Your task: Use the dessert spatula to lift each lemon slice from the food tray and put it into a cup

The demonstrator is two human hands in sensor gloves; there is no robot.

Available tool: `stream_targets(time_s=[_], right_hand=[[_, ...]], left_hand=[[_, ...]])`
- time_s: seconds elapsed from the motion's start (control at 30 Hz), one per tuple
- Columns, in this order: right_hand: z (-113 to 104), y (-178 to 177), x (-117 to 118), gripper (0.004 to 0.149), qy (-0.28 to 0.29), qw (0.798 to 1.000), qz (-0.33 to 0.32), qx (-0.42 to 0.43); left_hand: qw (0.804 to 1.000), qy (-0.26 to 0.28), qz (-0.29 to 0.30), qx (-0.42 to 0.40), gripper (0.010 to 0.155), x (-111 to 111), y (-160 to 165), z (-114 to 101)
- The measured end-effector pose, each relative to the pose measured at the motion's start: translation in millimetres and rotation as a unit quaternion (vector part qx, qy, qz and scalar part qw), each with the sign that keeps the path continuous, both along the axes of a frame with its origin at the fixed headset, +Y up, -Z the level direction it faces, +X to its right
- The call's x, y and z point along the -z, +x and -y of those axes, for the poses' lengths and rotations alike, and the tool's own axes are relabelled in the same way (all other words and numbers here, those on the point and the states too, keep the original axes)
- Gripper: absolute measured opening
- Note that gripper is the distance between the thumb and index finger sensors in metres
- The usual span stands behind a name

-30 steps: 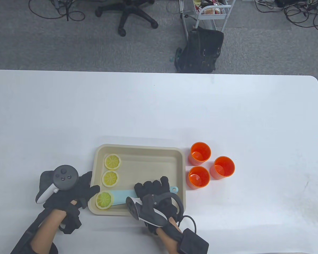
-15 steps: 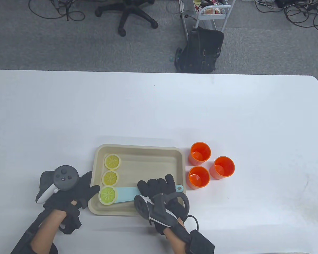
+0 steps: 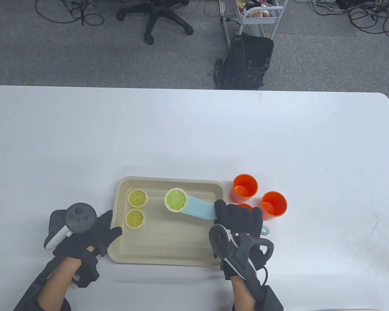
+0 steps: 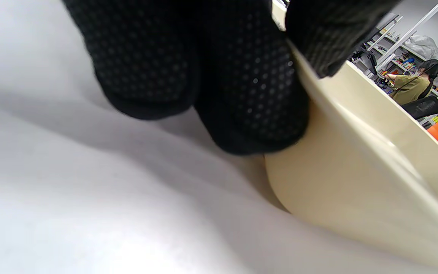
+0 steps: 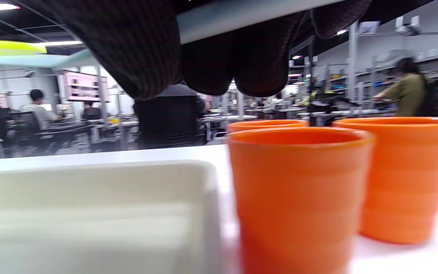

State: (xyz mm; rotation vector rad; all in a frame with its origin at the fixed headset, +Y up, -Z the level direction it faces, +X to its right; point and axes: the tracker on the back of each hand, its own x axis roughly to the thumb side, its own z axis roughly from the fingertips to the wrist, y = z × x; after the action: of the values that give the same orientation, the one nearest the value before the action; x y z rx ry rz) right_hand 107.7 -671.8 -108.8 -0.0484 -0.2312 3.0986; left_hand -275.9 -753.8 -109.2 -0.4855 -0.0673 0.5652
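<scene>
My right hand (image 3: 238, 215) grips the handle of a light blue dessert spatula (image 3: 199, 209), held above the beige food tray (image 3: 168, 257). A greenish lemon slice (image 3: 176, 200) lies on the spatula's blade over the tray's far middle. Two yellow lemon slices (image 3: 137, 198) (image 3: 135, 218) lie in the tray's left part. Three orange cups (image 3: 244, 187) (image 3: 274, 204) stand right of the tray; my right hand hides most of the nearest one (image 5: 299, 198). My left hand (image 3: 97, 233) presses its fingers (image 4: 249, 95) against the tray's left rim (image 4: 356, 152).
The white table (image 3: 194, 136) stretches far behind the tray and cups. Beyond its far edge are an office chair (image 3: 162, 16), a black bag (image 3: 246, 61) and a wire cart (image 3: 259, 13) on the grey floor.
My right hand has lifted the spatula with the greenish slice off the tray's near-left corner and carried it right and away, towards the cups. The left hand has stayed at the tray's rim.
</scene>
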Motion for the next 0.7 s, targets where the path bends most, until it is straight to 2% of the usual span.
stream_targets(time_s=[0.33,0.57,0.7], right_hand=[[1,56,10,0.059,-0.016,0.992,0.119,0.022],[6,86,12,0.058,-0.037,0.978,0.193,0.065],[6,96,11,0.059,-0.037,0.97,0.233,0.063]], left_hand=[[1.0,0.002,0.002,0.006,0.076,-1,0,0],[1.0,0.002,0.003,0.007,0.077,-1,1,0],[1.0,0.002,0.003,0.007,0.077,-1,1,0]])
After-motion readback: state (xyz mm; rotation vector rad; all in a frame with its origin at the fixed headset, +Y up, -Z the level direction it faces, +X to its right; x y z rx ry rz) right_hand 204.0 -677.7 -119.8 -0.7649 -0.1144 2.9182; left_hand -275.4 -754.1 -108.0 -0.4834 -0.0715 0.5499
